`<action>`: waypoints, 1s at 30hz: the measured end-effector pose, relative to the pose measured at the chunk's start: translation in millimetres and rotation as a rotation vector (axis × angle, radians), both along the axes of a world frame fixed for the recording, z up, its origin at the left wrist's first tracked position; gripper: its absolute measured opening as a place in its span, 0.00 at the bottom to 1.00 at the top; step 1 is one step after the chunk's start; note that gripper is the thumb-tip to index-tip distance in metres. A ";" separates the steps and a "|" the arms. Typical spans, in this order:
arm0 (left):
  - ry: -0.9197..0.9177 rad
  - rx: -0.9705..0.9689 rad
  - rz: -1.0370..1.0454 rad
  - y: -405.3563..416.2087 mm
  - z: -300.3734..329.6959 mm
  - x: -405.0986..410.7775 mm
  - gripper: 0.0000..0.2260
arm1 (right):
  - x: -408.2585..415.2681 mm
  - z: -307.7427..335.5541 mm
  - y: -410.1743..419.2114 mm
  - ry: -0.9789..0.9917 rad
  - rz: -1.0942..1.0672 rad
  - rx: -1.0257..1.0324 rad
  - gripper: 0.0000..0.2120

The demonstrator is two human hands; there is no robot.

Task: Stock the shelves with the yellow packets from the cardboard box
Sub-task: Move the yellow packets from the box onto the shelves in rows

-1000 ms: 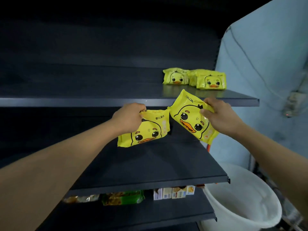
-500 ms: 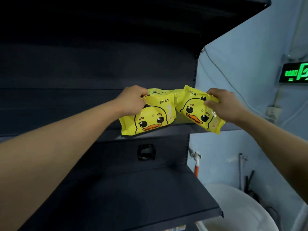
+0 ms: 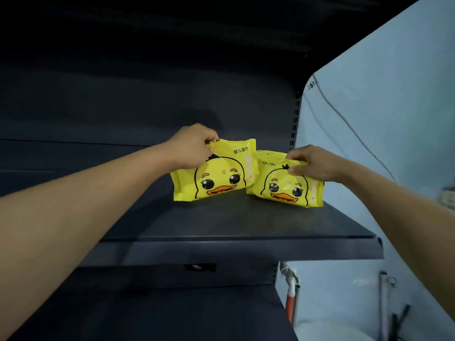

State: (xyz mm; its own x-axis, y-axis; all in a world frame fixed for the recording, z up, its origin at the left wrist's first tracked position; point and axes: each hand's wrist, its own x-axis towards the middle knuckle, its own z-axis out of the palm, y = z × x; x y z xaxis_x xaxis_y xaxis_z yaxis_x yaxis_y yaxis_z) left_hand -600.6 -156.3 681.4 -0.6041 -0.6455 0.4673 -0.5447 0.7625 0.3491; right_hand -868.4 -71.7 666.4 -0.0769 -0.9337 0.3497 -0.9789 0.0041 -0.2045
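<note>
Two yellow packets with a duck face stand on the dark shelf (image 3: 246, 225), side by side near its right end. My left hand (image 3: 194, 148) pinches the top left corner of the left packet (image 3: 216, 175). My right hand (image 3: 310, 163) grips the top edge of the right packet (image 3: 283, 185), whose bottom rests on the shelf. More yellow shows behind the right packet, near the back panel. The cardboard box is out of view.
A lower dark shelf (image 3: 172, 313) runs below. The pale blue wall (image 3: 369, 119) with a cable stands right of the shelving. An orange and white pipe (image 3: 291, 299) and dark rods (image 3: 398, 318) are at the bottom right.
Both hands have carried the packets up from in front of the lower shelf and set them onto the upper shelf. The view has tilted upward.
</note>
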 end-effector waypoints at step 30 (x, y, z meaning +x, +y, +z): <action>-0.079 -0.259 0.001 9.6 -31.0 -161.0 0.11 | -68.4 -20.6 41.5 -0.090 -0.232 -0.255 0.18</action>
